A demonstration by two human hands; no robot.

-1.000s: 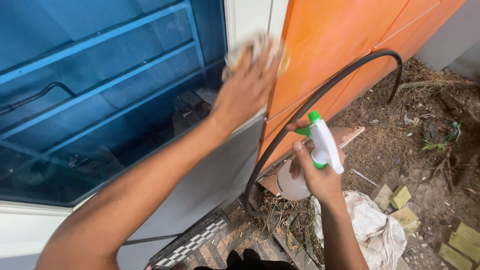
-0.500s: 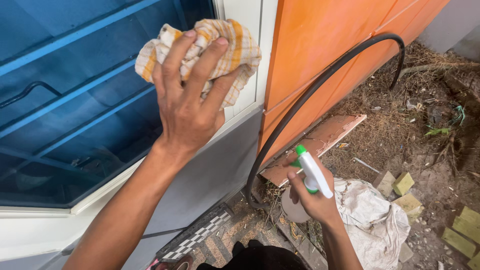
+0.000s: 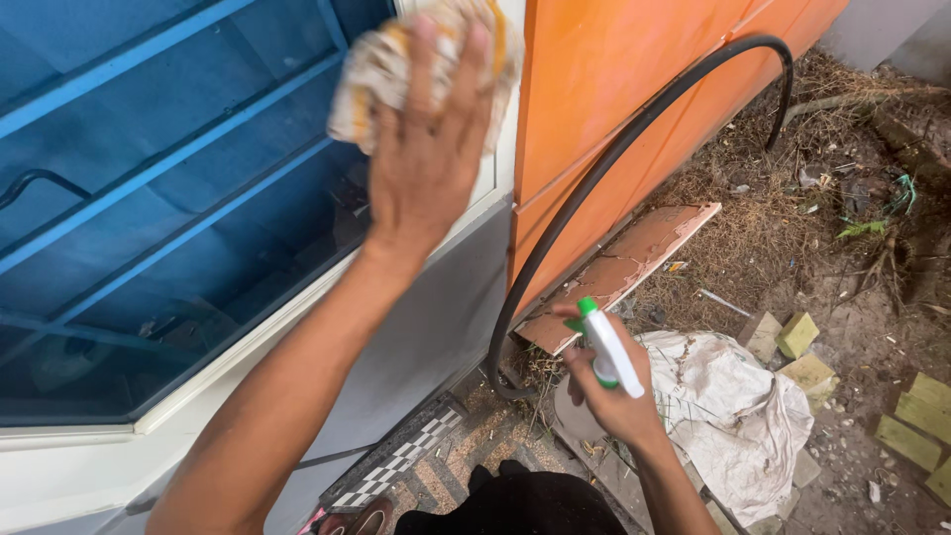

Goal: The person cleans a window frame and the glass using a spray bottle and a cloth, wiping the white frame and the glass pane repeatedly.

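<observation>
head view, looking down along both forearms. the left hand (image 3: pixel 424 149) is raised against the white window frame (image 3: pixel 297 297), fingers spread flat over a crumpled checked cloth (image 3: pixel 381 64) of cream and orange; its grip presses the cloth onto the frame at the upper corner of the blue-tinted window pane (image 3: pixel 149 198), and the cloth is blurred at its edges. blue bars (image 3: pixel 168 159) run diagonally behind the glass. the right hand (image 3: pixel 614 396) hangs lower, near the ground, its grip closed around the neck of a spray bottle (image 3: pixel 606 352) with a white head and green nozzle, the index finger lying at the trigger; the bottle's pale body shows only partly below the hand. just right of the frame stands an orange panel (image 3: pixel 634 79), across which a black hose (image 3: pixel 634 139) arcs down to the ground. a broken orange-brown board (image 3: pixel 634 263) lies at the panel's foot on dry grass and soil. a crumpled white sack (image 3: pixel 733 406) lies just beside the right hand, with several yellow-green blocks (image 3: pixel 797 335) scattered beyond it. a checkered strip (image 3: pixel 396 466) edges the paving below the wall.
</observation>
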